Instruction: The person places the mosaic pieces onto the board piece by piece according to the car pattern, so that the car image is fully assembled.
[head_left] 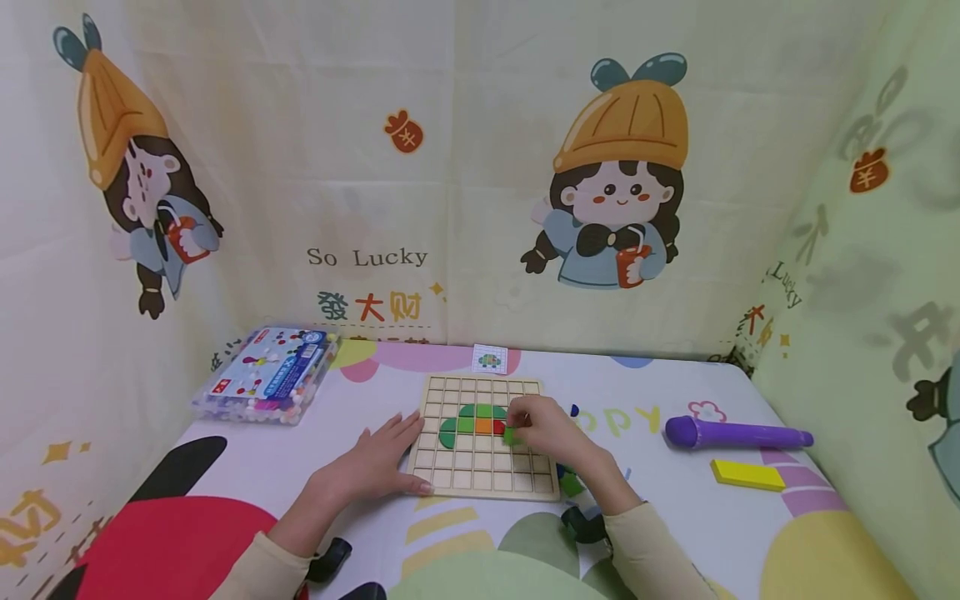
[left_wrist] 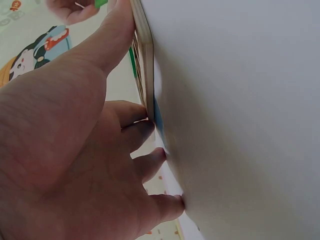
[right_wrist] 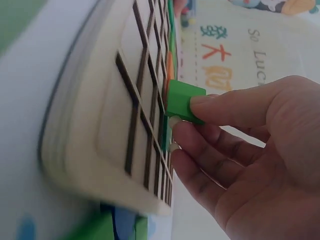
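A wooden grid board (head_left: 450,481) lies flat on the table. Several green pieces (head_left: 477,411), an orange piece (head_left: 484,426) and a red piece (head_left: 499,427) sit in its cells. My left hand (head_left: 375,457) rests against the board's left side with fingers spread, the thumb at the near left corner. In the left wrist view, the fingers touch the board's edge. Over the right part of the grid, my right hand (head_left: 551,427) pinches a green block (right_wrist: 181,100) between thumb and fingers. In the right wrist view, that block is at the board's surface; whether it is seated is unclear.
Behind the board lies a small picture card (head_left: 490,359). Green and blue pieces (head_left: 572,483) are by the board's right side, partly behind my arm. A clear box of beads (head_left: 270,375) stands back left; a purple rod (head_left: 738,433) and yellow block (head_left: 747,475) lie right.
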